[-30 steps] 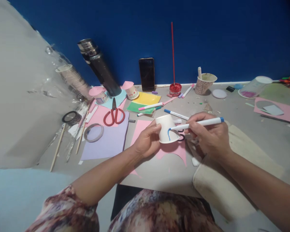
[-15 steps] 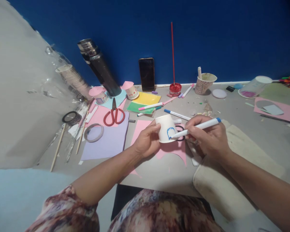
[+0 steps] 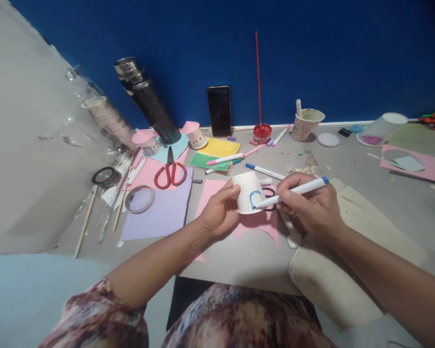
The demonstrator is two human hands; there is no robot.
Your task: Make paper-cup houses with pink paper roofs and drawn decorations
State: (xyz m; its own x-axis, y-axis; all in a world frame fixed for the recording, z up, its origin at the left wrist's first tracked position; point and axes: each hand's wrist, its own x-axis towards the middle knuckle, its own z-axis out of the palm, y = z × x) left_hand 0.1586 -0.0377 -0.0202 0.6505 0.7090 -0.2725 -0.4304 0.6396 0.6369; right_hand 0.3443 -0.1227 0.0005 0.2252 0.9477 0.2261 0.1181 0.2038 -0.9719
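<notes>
My left hand point(image 3: 221, 210) is closed around a white paper cup point(image 3: 247, 186), held upside down with its wide rim low. On the cup's side is a blue arch-shaped outline. In my right hand point(image 3: 311, 203) is a white marker point(image 3: 300, 188) with a blue end, and its tip touches the lower part of the outline. Behind the cup, a pair of black-handled scissors point(image 3: 271, 192) is partly hidden. Pink paper point(image 3: 263, 229) with a curved cut edge lies beneath the cup.
Red-handled scissors point(image 3: 170, 174), a tape roll point(image 3: 139, 199) and purple paper point(image 3: 159, 217) lie to the left. Two small cups with pink cone roofs point(image 3: 196, 135) stand near a dark flask point(image 3: 154, 106). A phone point(image 3: 219, 111) leans on the wall. Right of centre lies a beige cloth point(image 3: 333, 266).
The marker tip has barely shifted at the foot of the blue outline. Both hands keep the same hold, and the view has moved very slightly.
</notes>
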